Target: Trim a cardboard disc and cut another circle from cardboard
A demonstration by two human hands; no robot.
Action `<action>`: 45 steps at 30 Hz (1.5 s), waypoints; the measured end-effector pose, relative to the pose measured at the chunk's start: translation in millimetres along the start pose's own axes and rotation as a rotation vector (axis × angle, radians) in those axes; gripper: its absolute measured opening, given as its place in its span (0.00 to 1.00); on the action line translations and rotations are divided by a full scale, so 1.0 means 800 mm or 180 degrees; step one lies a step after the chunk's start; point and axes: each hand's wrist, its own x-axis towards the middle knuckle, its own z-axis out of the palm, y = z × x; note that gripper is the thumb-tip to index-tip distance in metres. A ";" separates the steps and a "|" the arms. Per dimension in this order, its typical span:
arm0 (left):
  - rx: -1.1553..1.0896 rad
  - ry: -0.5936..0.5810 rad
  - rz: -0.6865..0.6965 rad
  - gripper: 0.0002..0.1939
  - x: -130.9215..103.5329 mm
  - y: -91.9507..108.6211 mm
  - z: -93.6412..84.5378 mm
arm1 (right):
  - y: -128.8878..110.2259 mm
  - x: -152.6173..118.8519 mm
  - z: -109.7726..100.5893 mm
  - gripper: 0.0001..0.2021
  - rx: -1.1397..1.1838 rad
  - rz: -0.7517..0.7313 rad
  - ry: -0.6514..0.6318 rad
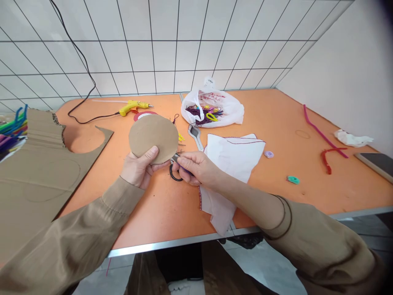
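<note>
Disc, place: the cardboard disc is left of the frame's centre, in the left hand, over the tabletop.
Left fingers: clamped on the disc's lower edge, thumb on the plain brown face, the others underneath.
Right fingers: closed around a small tool whose grey end shows; the right hand hides most of its handle.
Disc, handling: probably light and fairly stiff, dry rather than slippery; a hard pinch could dent or crease it.
Disc, where to hold: by the rim, thumb on one face and fingers on the other, clear of the lower right edge near the tool.
Disc, direction: broad face towards the camera; nearly round, so no clear long axis.
Tool, handling: likely rigid and light; best held by the handle, since the grey end may be sharp.
Tool, direction: grey end towards the upper left of the frame, at or just beside the disc's rim; long axis slants down to the right.
Nearby: a black loop below the tool; I cannot tell whether they are joined. White cloth lies under the right forearm, and a yellow glue gun sits at the upper left.
</note>
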 end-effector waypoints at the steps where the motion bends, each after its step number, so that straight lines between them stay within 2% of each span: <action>1: -0.0015 0.0009 0.0007 0.26 0.000 -0.001 0.000 | 0.000 0.000 0.001 0.12 -0.0004 -0.0006 0.0028; 9: -0.0020 -0.0075 0.0000 0.24 -0.006 -0.001 0.004 | -0.013 -0.001 -0.012 0.12 -0.0433 -0.0130 -0.0082; 13: -0.0084 -0.0002 0.0074 0.21 -0.006 -0.004 0.003 | -0.008 0.000 -0.009 0.12 -0.0288 -0.0153 -0.0079; 17: -0.0033 0.0055 0.0142 0.21 -0.002 -0.008 0.002 | 0.004 0.003 0.000 0.13 -0.0080 -0.0172 0.0060; 21: -0.0148 0.0240 0.0198 0.21 -0.003 -0.007 0.010 | 0.012 0.005 0.007 0.13 0.0098 -0.0345 0.0158; 28: -0.0460 0.0457 0.0009 0.13 -0.007 -0.011 0.023 | 0.021 0.006 0.020 0.13 0.0149 -0.0418 0.0500; 32: -0.0429 0.0276 0.0029 0.13 -0.005 -0.013 0.018 | 0.016 0.005 0.017 0.14 0.0085 -0.0396 0.0449; 38: -0.0061 -0.0219 0.0031 0.21 0.000 0.005 0.003 | -0.006 0.001 -0.001 0.13 -0.0071 -0.0379 0.0174; 45: 0.0236 -0.0081 -0.0016 0.23 0.001 0.008 -0.003 | -0.007 0.002 -0.006 0.13 -0.0200 -0.0263 0.0117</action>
